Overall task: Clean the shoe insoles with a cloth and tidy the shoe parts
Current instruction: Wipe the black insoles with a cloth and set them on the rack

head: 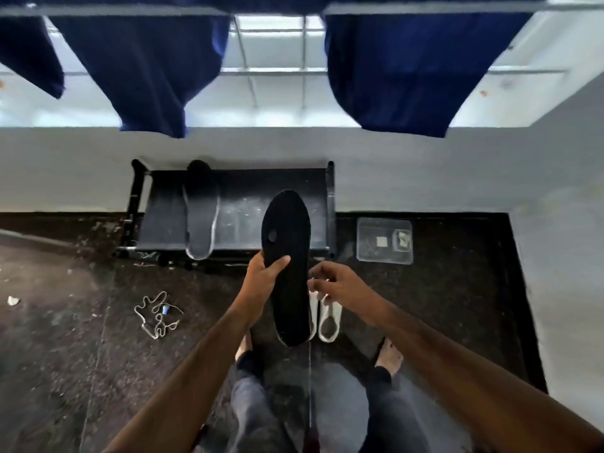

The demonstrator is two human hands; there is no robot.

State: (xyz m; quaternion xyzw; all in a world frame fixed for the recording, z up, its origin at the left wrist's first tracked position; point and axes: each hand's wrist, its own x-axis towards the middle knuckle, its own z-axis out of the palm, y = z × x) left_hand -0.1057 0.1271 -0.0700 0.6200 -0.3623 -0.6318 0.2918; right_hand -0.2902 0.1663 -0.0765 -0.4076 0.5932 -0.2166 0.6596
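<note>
While your left hand [261, 276] grips the black insole [287, 266], your right hand [336, 286] pinches a thin thread [309, 364]. Tugging could jerk the insole loose

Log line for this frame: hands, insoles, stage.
left hand: grips black insole upright | right hand: pinches thin thread | second insole: on black rack | stage: no cloth visible

no readable text, no labels or brands, clear box [384, 240] contents maybe printed, too blurry
</note>
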